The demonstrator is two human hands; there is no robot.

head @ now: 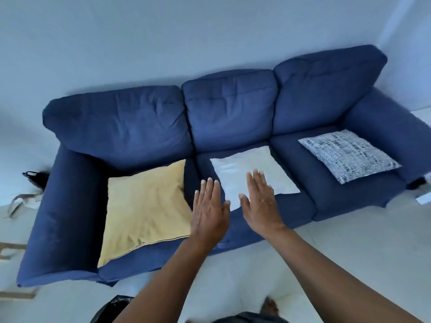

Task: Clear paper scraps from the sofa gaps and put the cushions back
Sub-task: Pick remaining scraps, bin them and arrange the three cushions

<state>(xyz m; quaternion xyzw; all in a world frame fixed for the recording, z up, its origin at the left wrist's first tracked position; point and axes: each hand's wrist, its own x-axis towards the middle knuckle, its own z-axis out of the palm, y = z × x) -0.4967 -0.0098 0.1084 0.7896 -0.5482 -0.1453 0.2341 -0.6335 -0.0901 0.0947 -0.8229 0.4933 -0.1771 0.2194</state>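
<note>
Both hands, left hand (210,212) and right hand (261,203), flat, grip empty, above sofa (70,206) with white cushion (235,169).

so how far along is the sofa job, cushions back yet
Looks nearly done: the yellow cushion, white cushion and striped cushion each lie on a seat, no scraps showing. The left hand and right hand hover open, empty. Gaps can't be checked.
</note>
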